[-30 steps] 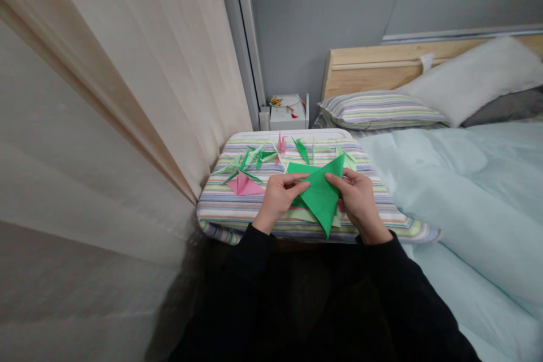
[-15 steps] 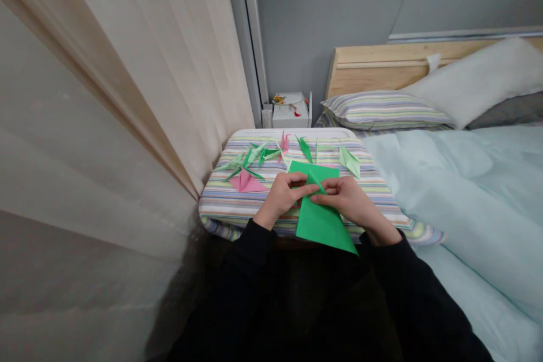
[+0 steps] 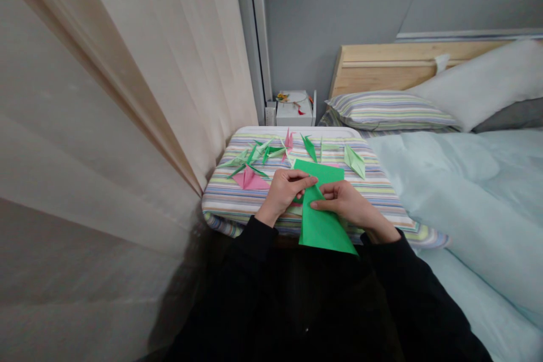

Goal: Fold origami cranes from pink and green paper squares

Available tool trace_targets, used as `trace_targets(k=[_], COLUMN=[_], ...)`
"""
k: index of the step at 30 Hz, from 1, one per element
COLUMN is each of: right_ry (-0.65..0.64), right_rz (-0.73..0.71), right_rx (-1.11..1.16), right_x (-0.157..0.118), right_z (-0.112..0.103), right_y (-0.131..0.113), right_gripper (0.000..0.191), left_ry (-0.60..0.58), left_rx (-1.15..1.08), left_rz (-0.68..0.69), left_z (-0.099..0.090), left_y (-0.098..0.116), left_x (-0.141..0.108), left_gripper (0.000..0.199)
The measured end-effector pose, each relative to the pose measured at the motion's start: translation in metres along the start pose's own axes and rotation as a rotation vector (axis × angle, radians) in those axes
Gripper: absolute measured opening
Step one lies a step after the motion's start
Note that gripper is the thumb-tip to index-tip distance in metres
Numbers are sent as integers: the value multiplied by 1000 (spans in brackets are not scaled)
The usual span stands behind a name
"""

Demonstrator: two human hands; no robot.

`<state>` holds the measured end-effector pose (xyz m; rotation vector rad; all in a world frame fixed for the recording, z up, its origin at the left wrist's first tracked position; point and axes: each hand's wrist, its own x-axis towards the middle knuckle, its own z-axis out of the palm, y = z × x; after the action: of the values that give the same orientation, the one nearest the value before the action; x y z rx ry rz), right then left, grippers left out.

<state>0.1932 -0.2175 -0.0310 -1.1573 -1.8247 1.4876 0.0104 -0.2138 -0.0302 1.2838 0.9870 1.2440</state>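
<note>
On the striped lap tray (image 3: 297, 130), green paper (image 3: 323, 232) runs beneath both hands, its middle hidden by the fingers. Fingers of the left hand (image 3: 285, 192) pinch it near the top edge; the right hand (image 3: 344, 202) grips it just below. Farther along lie two pink cranes (image 3: 250, 180) and one pale green crane (image 3: 354, 162), plus a green cluster (image 3: 257, 155) too overlapped to count.
</note>
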Motion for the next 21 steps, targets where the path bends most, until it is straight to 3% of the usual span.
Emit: trace_targets(k=[11, 21], right_ry=[2, 61], right_rz=[21, -33], right_rx=[22, -72], right_x=[0, 1], right_z=[2, 3], right_y=[-2, -4], right_gripper=[51, 54], left_ry=[128, 156], left_rx=[37, 52], left_rz=[15, 50], left_z=[0, 0], left_y=[-8, -10], left_x=[4, 5], left_gripper=[43, 47])
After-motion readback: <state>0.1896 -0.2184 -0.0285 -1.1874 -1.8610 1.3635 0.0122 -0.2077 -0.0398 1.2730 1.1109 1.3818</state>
